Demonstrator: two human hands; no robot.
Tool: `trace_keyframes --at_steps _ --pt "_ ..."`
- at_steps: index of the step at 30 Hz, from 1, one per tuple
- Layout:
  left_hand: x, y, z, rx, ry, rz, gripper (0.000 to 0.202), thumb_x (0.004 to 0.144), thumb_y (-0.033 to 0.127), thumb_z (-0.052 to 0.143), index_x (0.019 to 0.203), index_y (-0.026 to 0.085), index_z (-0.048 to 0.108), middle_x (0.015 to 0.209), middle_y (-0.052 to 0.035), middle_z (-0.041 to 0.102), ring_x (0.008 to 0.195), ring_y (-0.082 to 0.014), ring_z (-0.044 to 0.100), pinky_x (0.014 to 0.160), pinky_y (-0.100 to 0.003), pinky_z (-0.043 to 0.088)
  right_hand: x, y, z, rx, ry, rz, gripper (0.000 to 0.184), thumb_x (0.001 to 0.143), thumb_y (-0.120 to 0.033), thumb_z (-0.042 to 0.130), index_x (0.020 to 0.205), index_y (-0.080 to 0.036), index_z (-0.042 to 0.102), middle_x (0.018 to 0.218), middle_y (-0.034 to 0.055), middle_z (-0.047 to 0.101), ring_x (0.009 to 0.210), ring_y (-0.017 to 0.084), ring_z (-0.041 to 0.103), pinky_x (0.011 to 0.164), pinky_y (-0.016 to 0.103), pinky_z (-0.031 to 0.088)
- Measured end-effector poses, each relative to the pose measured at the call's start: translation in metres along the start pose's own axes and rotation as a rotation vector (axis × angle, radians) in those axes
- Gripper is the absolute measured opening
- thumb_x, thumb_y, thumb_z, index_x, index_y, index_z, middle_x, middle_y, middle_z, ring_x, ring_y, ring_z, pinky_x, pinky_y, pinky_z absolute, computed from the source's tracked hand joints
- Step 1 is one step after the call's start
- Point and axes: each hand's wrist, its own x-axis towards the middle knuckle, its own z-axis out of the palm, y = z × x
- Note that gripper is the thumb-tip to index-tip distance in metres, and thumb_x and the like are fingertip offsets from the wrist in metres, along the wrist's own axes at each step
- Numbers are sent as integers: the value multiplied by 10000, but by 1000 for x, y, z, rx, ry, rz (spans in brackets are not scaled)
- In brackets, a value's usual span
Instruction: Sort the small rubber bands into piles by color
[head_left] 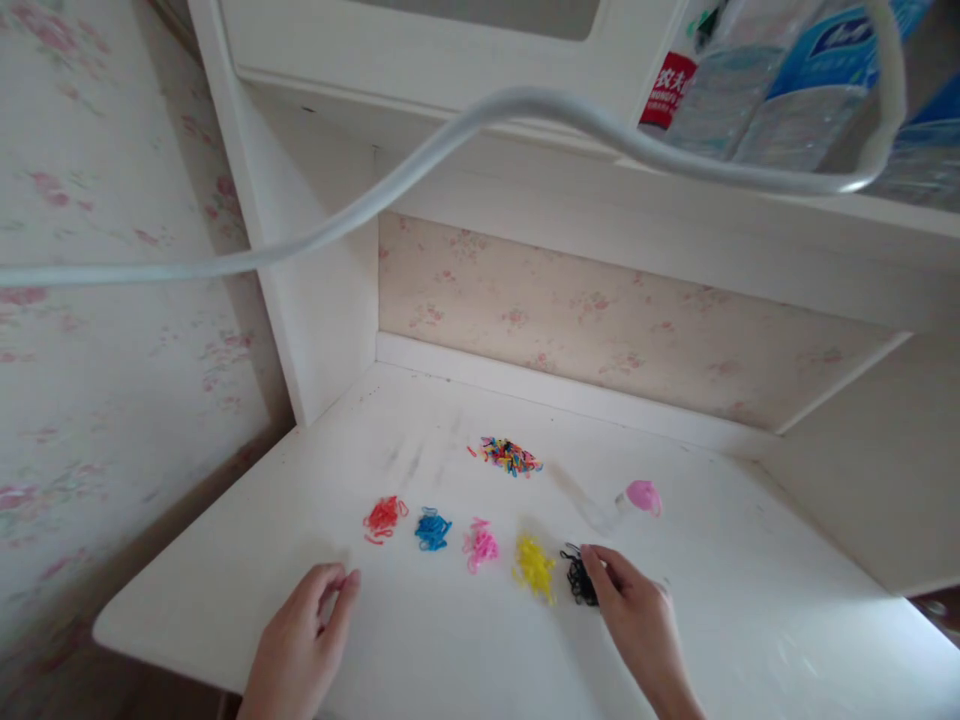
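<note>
My right hand is closed in a pinch over the pile of black rubber bands. One black band touches its fingertips, and the hand covers part of the pile. My left hand hovers near the front of the desk, fingers loosely curled, with nothing visible in them. Small sorted piles lie in a row between the hands: red rubber bands, blue rubber bands, pink rubber bands and yellow rubber bands. Farther back is a pile of mixed-colour rubber bands.
A small pink object, with something clear beside it, lies at the right on the white desk. A thick white cable crosses the upper view. Plastic bottles stand on the shelf above. Flowered wallpaper borders the left.
</note>
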Motion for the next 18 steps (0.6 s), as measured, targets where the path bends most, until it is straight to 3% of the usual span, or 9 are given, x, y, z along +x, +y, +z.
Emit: trace_keyframes --at_steps 3,5,8,13,18 --pt "-9 -6 5 -16 -3 4 286 867 459 398 674 250 421 525 44 518 414 -121 477 465 -242 395 22 -59 17 -189 -95 -192 451 865 -532 352 934 -238 687 577 -8 638 556 129 589 558 211 406" --pt "-11 -4 6 -15 -4 50 307 869 444 405 636 245 383 510 46 491 412 -114 465 456 -243 378 40 -95 36 -415 -186 -266 390 896 -458 324 1008 -300 663 715 -8 682 683 140 626 617 220 418" --pt "-14 0 6 -1 24 101 309 874 414 411 618 246 370 520 34 498 439 -116 486 474 -250 390 67 -131 69 -496 -225 -259 384 905 -414 321 1041 -289 658 932 49 691 856 186 630 723 279 435" --pt "-17 0 11 94 82 245 274 866 365 428 617 252 404 533 15 510 438 -115 504 456 -260 408 97 -149 108 -584 -298 -207 361 922 -377 366 1091 -189 625 1044 127 644 978 229 593 809 367 443" --pt "-18 -6 15 102 103 354 262 857 316 456 604 254 430 515 10 496 427 -124 510 441 -269 425 106 -155 120 -645 -345 -175 324 883 -381 516 1109 -152 552 1091 57 588 935 164 585 816 381 486"
